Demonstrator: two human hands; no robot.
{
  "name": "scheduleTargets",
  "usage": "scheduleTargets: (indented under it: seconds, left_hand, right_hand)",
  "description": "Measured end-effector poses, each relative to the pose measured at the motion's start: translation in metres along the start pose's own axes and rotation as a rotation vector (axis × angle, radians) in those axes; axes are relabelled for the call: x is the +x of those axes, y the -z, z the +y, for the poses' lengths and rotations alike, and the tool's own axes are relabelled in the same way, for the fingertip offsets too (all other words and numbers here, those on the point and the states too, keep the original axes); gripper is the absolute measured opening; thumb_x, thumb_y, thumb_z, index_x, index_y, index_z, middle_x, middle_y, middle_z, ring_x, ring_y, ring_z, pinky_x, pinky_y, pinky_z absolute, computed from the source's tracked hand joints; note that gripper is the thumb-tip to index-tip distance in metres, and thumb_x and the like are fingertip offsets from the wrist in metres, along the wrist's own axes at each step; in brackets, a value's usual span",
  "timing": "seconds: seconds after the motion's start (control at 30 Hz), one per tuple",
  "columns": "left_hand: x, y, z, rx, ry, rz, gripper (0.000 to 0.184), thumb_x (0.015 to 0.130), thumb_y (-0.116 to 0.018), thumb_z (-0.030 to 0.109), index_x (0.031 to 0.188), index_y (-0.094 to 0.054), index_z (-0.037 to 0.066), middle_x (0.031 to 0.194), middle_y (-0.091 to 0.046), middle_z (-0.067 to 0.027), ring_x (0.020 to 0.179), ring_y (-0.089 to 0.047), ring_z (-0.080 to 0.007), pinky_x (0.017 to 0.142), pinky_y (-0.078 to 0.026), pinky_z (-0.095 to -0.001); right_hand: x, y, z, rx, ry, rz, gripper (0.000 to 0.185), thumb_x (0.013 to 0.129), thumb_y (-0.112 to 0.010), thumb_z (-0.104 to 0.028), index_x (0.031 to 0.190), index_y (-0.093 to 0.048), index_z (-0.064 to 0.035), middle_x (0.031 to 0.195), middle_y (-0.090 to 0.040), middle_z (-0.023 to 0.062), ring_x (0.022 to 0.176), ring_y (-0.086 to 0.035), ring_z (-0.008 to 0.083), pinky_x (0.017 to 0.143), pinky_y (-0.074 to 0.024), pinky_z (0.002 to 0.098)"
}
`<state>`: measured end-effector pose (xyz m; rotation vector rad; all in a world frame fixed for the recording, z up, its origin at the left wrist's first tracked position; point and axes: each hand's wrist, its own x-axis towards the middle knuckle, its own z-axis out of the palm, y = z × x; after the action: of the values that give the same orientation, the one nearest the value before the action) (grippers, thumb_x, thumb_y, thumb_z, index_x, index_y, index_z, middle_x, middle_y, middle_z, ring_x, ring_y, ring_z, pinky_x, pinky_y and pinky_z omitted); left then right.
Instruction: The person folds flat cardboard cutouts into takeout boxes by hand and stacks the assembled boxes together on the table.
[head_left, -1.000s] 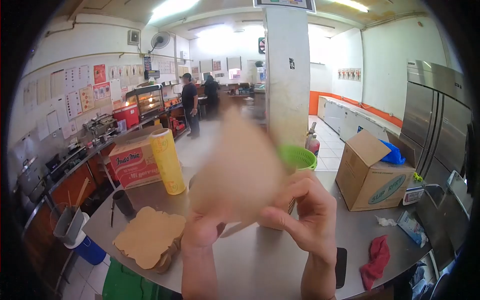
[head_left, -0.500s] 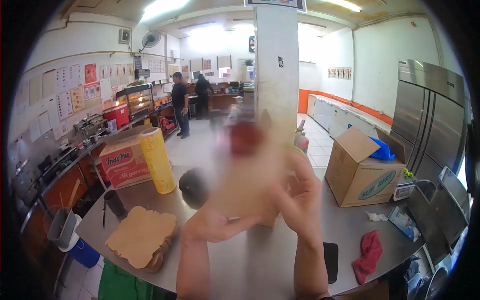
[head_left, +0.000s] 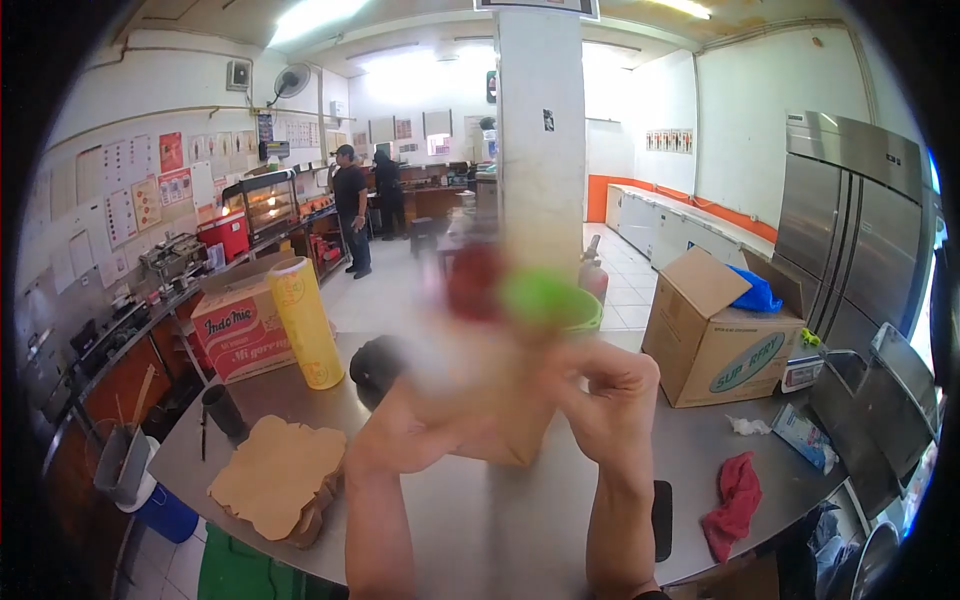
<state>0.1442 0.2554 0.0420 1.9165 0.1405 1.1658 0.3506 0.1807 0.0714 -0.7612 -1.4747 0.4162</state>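
Observation:
In the head view a tan paper or card piece (head_left: 515,425) is held up over the steel table, its upper part lost in blur. My left hand (head_left: 415,430) grips its lower left side, the thumb across it. On the right, my right hand (head_left: 605,395) has fingers curled and pinching at the edge of the same piece. Behind it are a blurred dark red shape (head_left: 473,283) and a green container (head_left: 570,302), neither clear enough to name. A stack of cut brown card sheets (head_left: 275,475) lies left of my left hand.
The steel table (head_left: 440,545) bears an Indomie carton (head_left: 245,335), a yellow film roll (head_left: 305,325), a dark cup (head_left: 224,408), a Sup R Fry carton (head_left: 735,350), a red cloth (head_left: 733,505) and a black phone (head_left: 662,520). Two people (head_left: 352,210) stand far back.
My right hand has moved slightly right and down, its fingers more curled. More of the green container shows between the hands. The view has shifted a little.

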Motion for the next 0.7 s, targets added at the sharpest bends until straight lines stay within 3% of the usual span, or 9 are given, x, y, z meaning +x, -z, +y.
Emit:
scheduleTargets:
  seconds: [0.07, 0.17, 0.27, 0.33, 0.5, 0.6, 0.7]
  left_hand:
    - [-0.003, 0.003, 0.005, 0.044, 0.096, 0.036, 0.036, 0.087, -0.078, 0.008, 0.118, -0.065, -0.003, 0.112, -0.071, -0.007, 0.1, -0.066, -0.0121, 0.087, -0.052, -0.0276]
    - [-0.009, 0.013, 0.008, -0.035, 0.115, 0.054, 0.034, 0.087, -0.08, 0.014, 0.113, -0.067, -0.004, 0.104, -0.073, -0.0064, 0.094, -0.066, -0.0109, 0.084, -0.051, -0.0259]
    - [-0.01, 0.018, 0.013, -0.14, 0.144, -0.122, 0.031, 0.088, -0.074, 0.0, 0.118, -0.069, -0.002, 0.111, -0.071, -0.0034, 0.104, -0.061, -0.0094, 0.09, -0.05, -0.0275]
    - [-0.007, 0.012, 0.018, -0.045, 0.097, -0.002, 0.03, 0.087, -0.076, 0.0, 0.116, -0.07, -0.002, 0.11, -0.072, -0.0032, 0.103, -0.061, -0.0096, 0.091, -0.049, -0.0277]
    - [-0.017, 0.022, 0.028, -0.005, 0.137, 0.008, 0.03, 0.085, -0.076, -0.002, 0.115, -0.071, -0.001, 0.113, -0.072, -0.0031, 0.104, -0.062, -0.0107, 0.092, -0.049, -0.0284]
    - [-0.021, 0.022, 0.033, 0.04, 0.126, 0.088, 0.029, 0.085, -0.075, -0.002, 0.114, -0.071, -0.001, 0.112, -0.073, -0.0033, 0.103, -0.064, -0.0105, 0.091, -0.049, -0.0285]
    - [-0.023, 0.028, 0.032, 0.093, 0.088, 0.104, 0.026, 0.086, -0.075, -0.002, 0.112, -0.072, 0.0, 0.108, -0.074, -0.004, 0.099, -0.066, -0.0105, 0.089, -0.051, -0.0281]
  right_hand:
    - [0.002, 0.001, -0.001, 0.002, 0.099, -0.015, 0.02, 0.082, -0.081, -0.002, 0.101, -0.076, 0.0041, 0.103, -0.076, 0.0107, 0.094, -0.068, 0.0126, 0.087, -0.0542, 0.028]
    - [0.0, 0.017, 0.003, 0.215, -0.006, -0.17, 0.02, 0.082, -0.079, 0.003, 0.101, -0.075, 0.0055, 0.106, -0.076, 0.0132, 0.096, -0.069, 0.0134, 0.088, -0.0548, 0.028]
    - [0.001, 0.023, 0.013, 0.28, 0.033, -0.221, 0.019, 0.081, -0.079, 0.008, 0.099, -0.075, 0.0048, 0.105, -0.076, 0.0142, 0.096, -0.07, 0.0136, 0.089, -0.0551, 0.0287]
    - [-0.001, 0.017, 0.014, 0.305, 0.04, -0.213, 0.018, 0.08, -0.079, 0.009, 0.097, -0.075, 0.0035, 0.102, -0.076, 0.0136, 0.094, -0.07, 0.0134, 0.088, -0.0551, 0.0289]
    - [-0.001, -0.002, 0.014, 0.408, 0.01, -0.216, 0.015, 0.08, -0.08, 0.009, 0.089, -0.073, 0.0005, 0.097, -0.076, 0.0113, 0.091, -0.069, 0.0121, 0.086, -0.0544, 0.0286]
    - [0.001, -0.002, 0.016, 0.416, 0.064, -0.249, 0.016, 0.081, -0.079, 0.008, 0.094, -0.074, 0.0015, 0.097, -0.075, 0.0097, 0.094, -0.068, 0.0121, 0.086, -0.0534, 0.0278]
    - [0.003, 0.007, 0.008, 0.322, -0.075, -0.333, 0.018, 0.083, -0.078, 0.006, 0.1, -0.075, 0.0015, 0.1, -0.075, 0.0089, 0.097, -0.067, 0.0125, 0.087, -0.0527, 0.0269]
